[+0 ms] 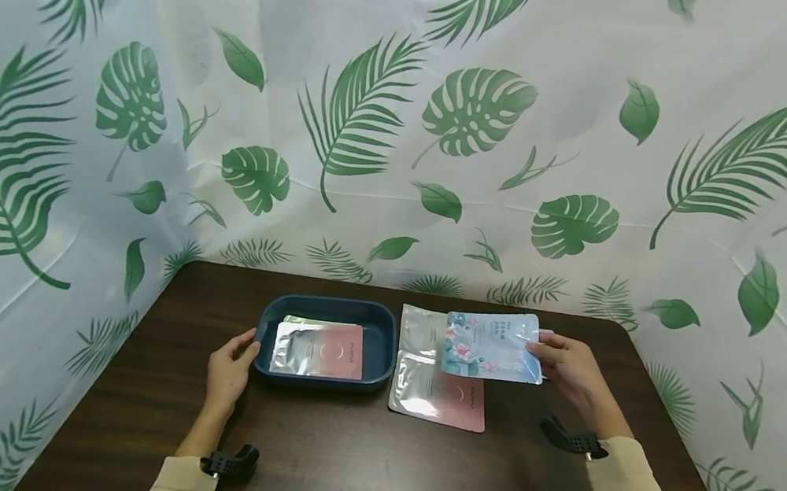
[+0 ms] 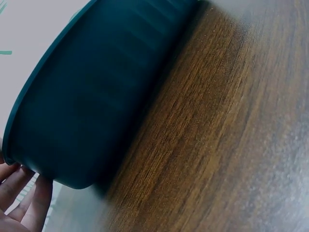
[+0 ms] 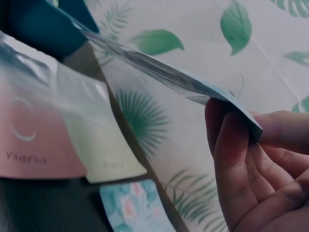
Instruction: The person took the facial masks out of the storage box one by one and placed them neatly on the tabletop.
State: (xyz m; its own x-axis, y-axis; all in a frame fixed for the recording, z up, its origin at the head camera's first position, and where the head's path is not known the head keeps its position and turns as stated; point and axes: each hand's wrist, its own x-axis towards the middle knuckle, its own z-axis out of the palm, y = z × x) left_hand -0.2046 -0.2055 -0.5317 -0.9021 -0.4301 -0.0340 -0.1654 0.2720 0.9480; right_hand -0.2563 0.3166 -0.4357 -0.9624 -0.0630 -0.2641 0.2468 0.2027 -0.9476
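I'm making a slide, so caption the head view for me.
Left hand touching the tray, right hand holding a blue packet above the table.

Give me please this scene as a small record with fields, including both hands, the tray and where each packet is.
Left hand: at the left end of the dark blue tray, fingers on its rim
Right hand: holds a blue floral packet above the table
In tray: pink-and-silver packet, partly covering a green-edged packet
On table: second pink-and-silver packet; pale green-and-silver packet; another floral packet, seen in the right wrist view
Background: white sheet with green leaf prints
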